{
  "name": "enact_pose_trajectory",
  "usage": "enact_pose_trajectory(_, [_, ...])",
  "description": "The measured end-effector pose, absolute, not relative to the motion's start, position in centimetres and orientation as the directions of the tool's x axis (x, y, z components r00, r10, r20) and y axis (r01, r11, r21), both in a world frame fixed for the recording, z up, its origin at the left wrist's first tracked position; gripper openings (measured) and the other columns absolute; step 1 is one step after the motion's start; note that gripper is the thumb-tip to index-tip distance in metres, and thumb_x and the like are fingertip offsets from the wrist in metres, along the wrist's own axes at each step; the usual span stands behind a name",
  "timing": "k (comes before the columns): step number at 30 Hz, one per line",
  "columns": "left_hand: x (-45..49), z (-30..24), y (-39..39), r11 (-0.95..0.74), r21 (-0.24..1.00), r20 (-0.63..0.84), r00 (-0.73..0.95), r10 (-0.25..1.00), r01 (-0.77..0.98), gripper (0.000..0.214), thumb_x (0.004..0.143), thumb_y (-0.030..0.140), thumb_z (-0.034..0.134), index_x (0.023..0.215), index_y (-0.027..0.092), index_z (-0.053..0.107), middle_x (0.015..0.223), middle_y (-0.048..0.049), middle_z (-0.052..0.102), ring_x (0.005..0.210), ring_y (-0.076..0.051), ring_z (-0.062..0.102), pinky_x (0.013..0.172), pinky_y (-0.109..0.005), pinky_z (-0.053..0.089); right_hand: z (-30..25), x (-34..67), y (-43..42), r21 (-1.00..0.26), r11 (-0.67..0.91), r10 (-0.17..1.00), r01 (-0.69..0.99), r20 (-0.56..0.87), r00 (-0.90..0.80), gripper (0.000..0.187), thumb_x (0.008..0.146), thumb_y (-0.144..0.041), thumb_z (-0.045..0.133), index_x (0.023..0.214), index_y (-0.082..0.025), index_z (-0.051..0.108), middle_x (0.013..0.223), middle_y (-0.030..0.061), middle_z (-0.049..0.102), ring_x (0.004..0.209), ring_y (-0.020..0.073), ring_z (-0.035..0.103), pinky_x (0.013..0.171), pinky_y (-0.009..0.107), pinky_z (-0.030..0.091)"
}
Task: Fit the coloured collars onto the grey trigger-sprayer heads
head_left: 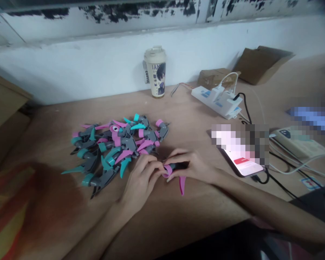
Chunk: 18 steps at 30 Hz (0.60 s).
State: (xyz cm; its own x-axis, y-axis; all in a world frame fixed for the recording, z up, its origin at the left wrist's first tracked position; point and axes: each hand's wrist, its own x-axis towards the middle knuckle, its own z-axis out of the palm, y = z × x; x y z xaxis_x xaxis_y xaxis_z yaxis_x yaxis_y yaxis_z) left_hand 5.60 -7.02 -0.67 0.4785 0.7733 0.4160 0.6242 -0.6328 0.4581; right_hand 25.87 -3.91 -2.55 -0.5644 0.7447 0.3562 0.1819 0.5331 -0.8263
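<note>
Between my hands is a plastic toy piece with a pink ring (167,171), a dark grey body and a pink blade-shaped fin (182,185) pointing down. My left hand (142,177) pinches the ring side with its fingertips. From the other side, my right hand (195,167) grips the same piece, thumb below and fingers above, hiding much of its body. Just left of and beyond my hands lies a pile of similar grey toy pieces (127,142), some with pink rings and fins, others with teal ones.
A lidded coffee cup (158,77) stands by the wall. To the right are a white power strip (216,101) with plugs, a lit phone (245,164) on a cable, a pale box-like device (300,142) and cardboard boxes (262,65). A red-yellow bag-like thing (11,213) blurs at lower left.
</note>
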Motion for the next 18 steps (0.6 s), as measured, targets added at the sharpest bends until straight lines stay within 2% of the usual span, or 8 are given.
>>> enact_pose_trajectory(4, [5.38,-0.36,-7.28,-0.642,0.414,0.553,0.381,0.741,0.645,0.012,0.086,0.008,0.052,0.086,0.019,0.056,0.088,-0.0020,0.052,0.084,-0.014,0.054,0.076,-0.029,0.047,-2.39,26.06,-3.58,-0.907,0.393,0.828,0.154,0.276,-0.488,0.035,0.064,-0.033,0.077,0.096,-0.022,0.070,0.094,0.0027,0.065,0.086,0.0148,0.062,0.079,0.029,0.049])
enact_pose_trajectory(9, [4.88,-0.18,-7.10,-0.719,0.291,0.767,0.296,0.570,0.631,0.023,0.076,0.001,0.064,0.089,0.019,0.061,0.084,0.0001,0.055,0.079,-0.014,0.056,0.072,-0.029,0.048,-2.25,25.82,-3.56,-0.975,0.220,0.851,0.027,0.179,-0.494,0.036,0.063,-0.031,0.078,0.096,-0.022,0.069,0.096,0.0028,0.065,0.090,0.0158,0.062,0.081,0.029,0.050])
enact_pose_trajectory(14, [4.84,-0.60,-7.14,-0.757,0.245,0.761,0.364,0.537,0.606,0.025,0.074,0.004,0.067,0.092,0.021,0.062,0.081,0.0007,0.056,0.076,-0.014,0.056,0.067,-0.030,0.049,-2.44,25.44,-3.73,-0.990,0.135,0.842,-0.047,0.140,-0.521,0.038,0.060,-0.027,0.080,0.096,-0.021,0.069,0.096,0.0029,0.065,0.090,0.0160,0.062,0.081,0.029,0.051])
enact_pose_trajectory(18, [5.10,-0.75,-7.51,-0.758,0.334,0.695,0.397,0.599,0.559,0.027,0.076,0.002,0.064,0.095,0.021,0.063,0.082,0.0004,0.057,0.079,-0.014,0.056,0.070,-0.030,0.050,-2.71,25.41,-3.75,-0.989,0.131,0.843,-0.070,0.148,-0.518,0.039,0.059,-0.025,0.080,0.096,-0.021,0.069,0.095,0.0032,0.065,0.089,0.0157,0.063,0.081,0.030,0.052])
